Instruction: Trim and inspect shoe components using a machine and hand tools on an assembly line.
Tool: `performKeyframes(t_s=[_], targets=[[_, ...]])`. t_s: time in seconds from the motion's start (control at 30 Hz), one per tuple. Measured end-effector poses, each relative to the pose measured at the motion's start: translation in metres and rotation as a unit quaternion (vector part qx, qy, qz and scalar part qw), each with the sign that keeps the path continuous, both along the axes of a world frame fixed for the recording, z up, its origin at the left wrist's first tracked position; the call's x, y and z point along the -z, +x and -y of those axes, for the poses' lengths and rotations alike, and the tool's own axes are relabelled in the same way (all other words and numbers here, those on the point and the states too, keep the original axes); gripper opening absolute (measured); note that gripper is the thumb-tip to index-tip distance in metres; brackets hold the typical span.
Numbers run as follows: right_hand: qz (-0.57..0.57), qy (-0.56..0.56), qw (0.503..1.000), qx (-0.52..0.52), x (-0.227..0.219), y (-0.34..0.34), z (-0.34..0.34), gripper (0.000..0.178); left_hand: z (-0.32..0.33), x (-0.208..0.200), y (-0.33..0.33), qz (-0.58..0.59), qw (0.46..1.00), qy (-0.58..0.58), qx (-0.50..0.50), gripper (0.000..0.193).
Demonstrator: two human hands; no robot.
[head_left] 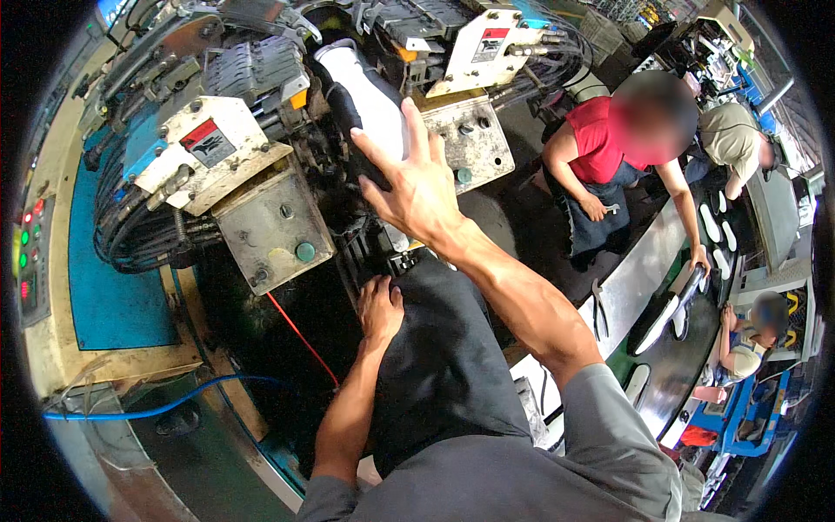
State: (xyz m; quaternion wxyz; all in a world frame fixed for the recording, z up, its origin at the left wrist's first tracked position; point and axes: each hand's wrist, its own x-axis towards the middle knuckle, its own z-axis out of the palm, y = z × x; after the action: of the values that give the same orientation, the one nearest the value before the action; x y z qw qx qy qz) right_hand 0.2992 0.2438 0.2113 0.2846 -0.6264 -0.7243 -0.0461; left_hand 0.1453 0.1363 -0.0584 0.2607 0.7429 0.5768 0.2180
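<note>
A shoe piece (pixel 374 100) with a long white face and black sides is seated between the two halves of a machine in front of me. Over its near end reaches my right hand (pixel 416 191), fingers spread and nothing gripped; whether the fingertips touch the white face, I cannot tell. My left hand (pixel 380 309) lies lower down, beside my dark-clad knee, its fingers laid forward near the machine's lower black parts. Nothing shows in that hand. Metal plates with green knobs flank the shoe piece, one at the left (pixel 277 230) and one at the right (pixel 467 143).
At left stand a control panel (pixel 36 252) with lit buttons and a blue hose (pixel 174 404). A co-worker in red (pixel 596 139) reaches to a conveyor (pixel 687 374) carrying several shoe pieces. Pliers (pixel 600 309) lie on its metal ledge. Other people are farther right.
</note>
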Motion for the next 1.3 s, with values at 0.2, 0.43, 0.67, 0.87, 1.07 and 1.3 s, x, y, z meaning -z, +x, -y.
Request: performKeyframes(t_s=[0.2,0.43,0.67,0.87,1.07,1.3], targets=[[0.0,0.003,1.0,0.021,0.014,0.009,0.004,0.07,0.001,0.005,-0.005,0.017,0.999,0.025,-0.016,0.039],[0.034,0.029,0.997,-0.059,0.019,-0.007,0.022,0.088,0.004,0.009,0.001,-0.03,0.999,0.038,0.013,0.037],[0.004,0.041,0.997,-0.064,0.02,-0.003,0.013,0.082,0.006,0.005,0.012,-0.045,0.999,0.028,0.012,0.033],[-0.005,0.059,0.996,-0.06,0.023,-0.002,0.011,0.072,0.004,0.002,0.015,-0.046,0.999,0.026,0.013,0.033],[-0.023,0.072,0.996,-0.047,0.031,-0.004,0.007,0.081,0.006,-0.005,0.024,-0.077,0.997,0.025,0.008,0.032],[-0.025,0.087,0.994,-0.054,0.018,-0.007,-0.032,0.061,0.004,-0.006,0.016,-0.072,0.997,-0.002,-0.003,0.033]])
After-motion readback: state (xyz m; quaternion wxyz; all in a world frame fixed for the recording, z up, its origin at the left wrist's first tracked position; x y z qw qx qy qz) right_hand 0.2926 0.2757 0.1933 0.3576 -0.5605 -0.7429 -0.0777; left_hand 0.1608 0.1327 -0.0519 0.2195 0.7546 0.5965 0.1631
